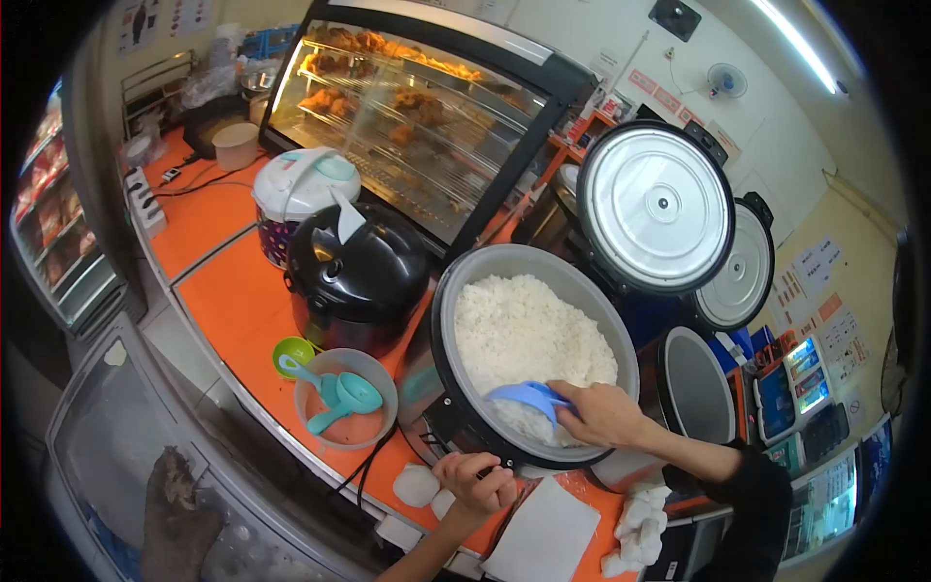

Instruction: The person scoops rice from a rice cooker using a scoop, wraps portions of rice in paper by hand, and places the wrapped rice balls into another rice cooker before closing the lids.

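White cooked rice (pixel 529 325) fills a large open cooker (pixel 451 369) at the centre of the head view. My right hand (pixel 601 415) is closed around a blue rice scoop (pixel 529 396), whose blade touches the rice near the front of the pot. Just outside the cooker's front edge, my left hand (pixel 477 483) has its fingers curled; whether they hold anything is hidden. The cooker's round metal lid (pixel 659 206) stands raised behind it.
A black cooker (pixel 357 262) and a white one (pixel 305 184) stand at the left. A bowl (pixel 330 441) holds teal scoops. White paper (pixel 545 533) lies in front, and another open pot (pixel 696 388) stands at the right. Behind is a glass food warmer (pixel 407 126).
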The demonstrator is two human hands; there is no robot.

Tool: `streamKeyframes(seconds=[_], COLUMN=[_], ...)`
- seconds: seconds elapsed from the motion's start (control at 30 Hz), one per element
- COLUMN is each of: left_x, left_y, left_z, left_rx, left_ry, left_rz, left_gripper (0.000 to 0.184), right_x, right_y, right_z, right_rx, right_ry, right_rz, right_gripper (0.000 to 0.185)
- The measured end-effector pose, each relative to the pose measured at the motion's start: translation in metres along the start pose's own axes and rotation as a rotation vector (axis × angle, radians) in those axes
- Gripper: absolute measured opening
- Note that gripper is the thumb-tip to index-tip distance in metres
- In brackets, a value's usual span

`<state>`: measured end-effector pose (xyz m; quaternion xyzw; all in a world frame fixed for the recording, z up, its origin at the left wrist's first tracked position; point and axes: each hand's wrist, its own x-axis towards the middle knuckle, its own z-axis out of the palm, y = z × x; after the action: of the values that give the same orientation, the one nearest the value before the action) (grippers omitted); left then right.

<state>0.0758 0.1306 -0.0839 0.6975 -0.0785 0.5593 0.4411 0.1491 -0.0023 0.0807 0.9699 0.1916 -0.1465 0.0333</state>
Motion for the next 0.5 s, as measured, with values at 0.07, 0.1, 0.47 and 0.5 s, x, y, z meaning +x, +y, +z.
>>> streamKeyframes(seconds=[0.07,0.1,0.47,0.5], left_x=[0.003,0.004,-0.013,-0.021], left_y=[0.000,0.000,0.020,0.027], left_z=[0.002,0.003,-0.015,-0.020], left_rx=[-0.007,0.007,-0.193,-0.182], left_ry=[0.031,0.049,0.167,0.115], left_rz=[0.019,0.028,-0.263,-0.205], left_gripper=[0.023,0.023,0.026,0.027], right_x=[0.005,0.015,-0.114,-0.143], right_y=[0.001,0.004,0.056,0.068], right_z=[0.000,0.002,0.015,0.040], right_rx=[0.082,0.134,1.429,1.580], right_ry=[0.021,0.043,-0.107,0.039], right_rz=[-0.040,-0.067,0.437,0.447], right_gripper=[0.038,0.039,0.029,0.029])
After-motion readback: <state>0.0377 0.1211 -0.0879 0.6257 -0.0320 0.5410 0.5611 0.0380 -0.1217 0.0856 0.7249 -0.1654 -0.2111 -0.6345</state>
